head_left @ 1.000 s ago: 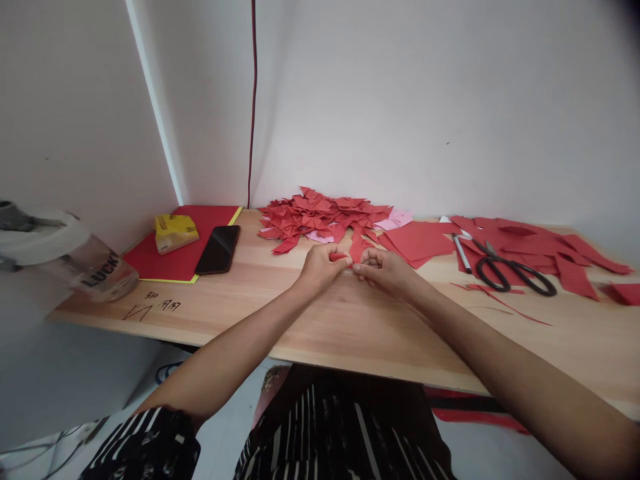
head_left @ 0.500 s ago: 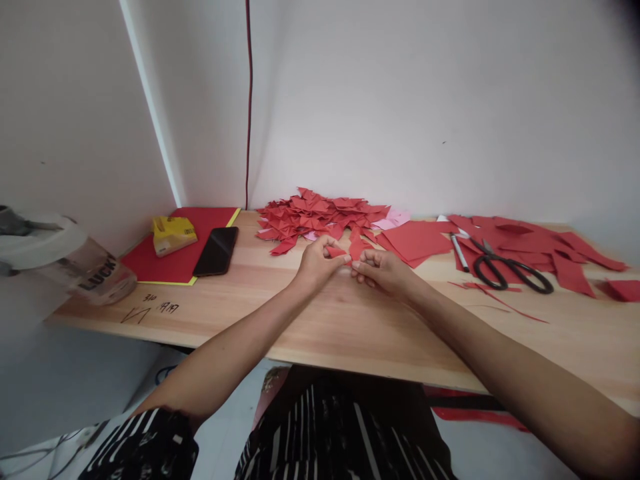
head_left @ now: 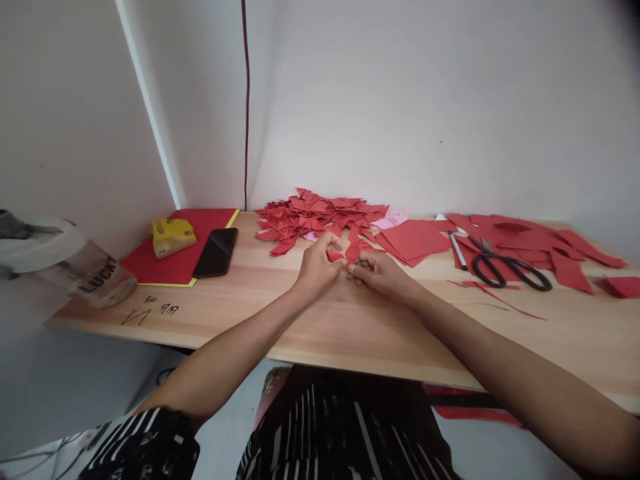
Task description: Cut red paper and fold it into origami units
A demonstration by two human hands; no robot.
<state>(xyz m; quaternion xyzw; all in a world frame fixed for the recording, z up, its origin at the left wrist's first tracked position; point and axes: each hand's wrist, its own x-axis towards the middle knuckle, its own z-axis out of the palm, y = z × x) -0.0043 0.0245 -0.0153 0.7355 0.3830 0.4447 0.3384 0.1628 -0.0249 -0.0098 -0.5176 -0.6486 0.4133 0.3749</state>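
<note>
Left hand (head_left: 316,267) and right hand (head_left: 377,272) meeting fingertip to fingertip above table (head_left: 350,320), mid-width, just in front of pile (head_left: 320,217) of folded red pieces. Small red paper (head_left: 336,255) pinched between them: left thumb and fingers closed on its left part, right fingertips closed on its right edge. Paper held slightly off the wood, partly hidden by fingers; exact fold shape not discernible. Second red strip (head_left: 354,248) lying just behind the hands, at the pile's near edge; contact with hands not resolvable.

Right of pile: flat red sheets (head_left: 417,239), then pen (head_left: 455,250), then black scissors (head_left: 510,270) on cut red scraps (head_left: 550,247), well apart from the hands. Thin red slivers (head_left: 495,300) on bare wood nearby.

Left of pile: black phone (head_left: 216,252) face up, partly on red mat (head_left: 170,257); yellow box (head_left: 173,235) on same mat. Clear container (head_left: 95,277) at far-left table edge. Red cord (head_left: 245,100) running down wall corner.
</note>
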